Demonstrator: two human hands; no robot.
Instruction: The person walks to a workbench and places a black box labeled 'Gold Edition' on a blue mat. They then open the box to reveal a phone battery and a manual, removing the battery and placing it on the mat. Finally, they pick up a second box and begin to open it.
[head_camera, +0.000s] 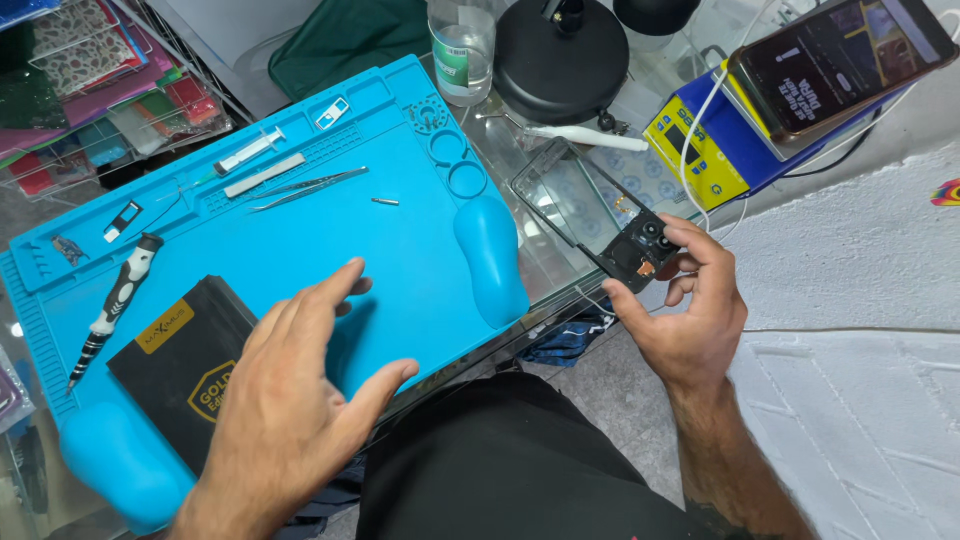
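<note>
My right hand (690, 310) grips a see-through phone back cover (590, 210) by its dark camera end, holding it above the glass table edge to the right of the blue work mat (330, 240). My left hand (290, 400) hovers open, fingers spread, over the near part of the mat. It holds nothing and partly covers a black box with gold print (180, 365). Tweezers (310, 187) and a small screwdriver bit (385, 202) lie on the mat beyond my left hand.
A black and white screwdriver (115, 305) lies at the mat's left, with a syringe (248, 152) and a white strip at the back. A plastic bottle (462, 50), a black lamp base (562, 60), and a yellow and blue device (705, 145) bearing a lit phone (840, 60) stand behind.
</note>
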